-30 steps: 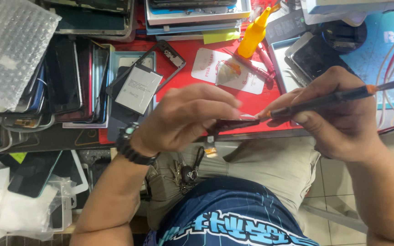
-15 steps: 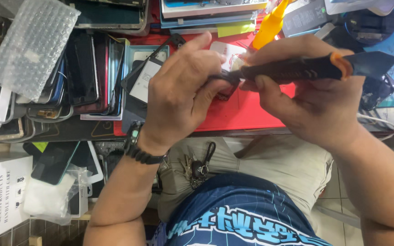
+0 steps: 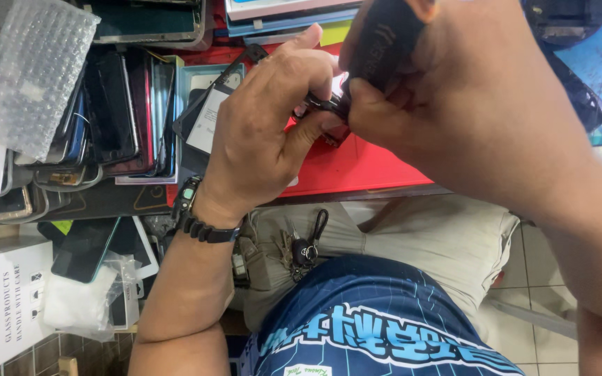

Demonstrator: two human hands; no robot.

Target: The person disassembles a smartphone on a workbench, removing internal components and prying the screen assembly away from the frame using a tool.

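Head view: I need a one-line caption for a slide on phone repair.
Left hand pinches a small dark part while right hand grips a black tool over a red mat.

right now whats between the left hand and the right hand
In the head view, a small dark part is pinched between the left hand and the right hand, which also grips a black tool handle.

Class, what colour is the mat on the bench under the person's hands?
Red: the mat shows best in the head view, below the left hand and right hand.
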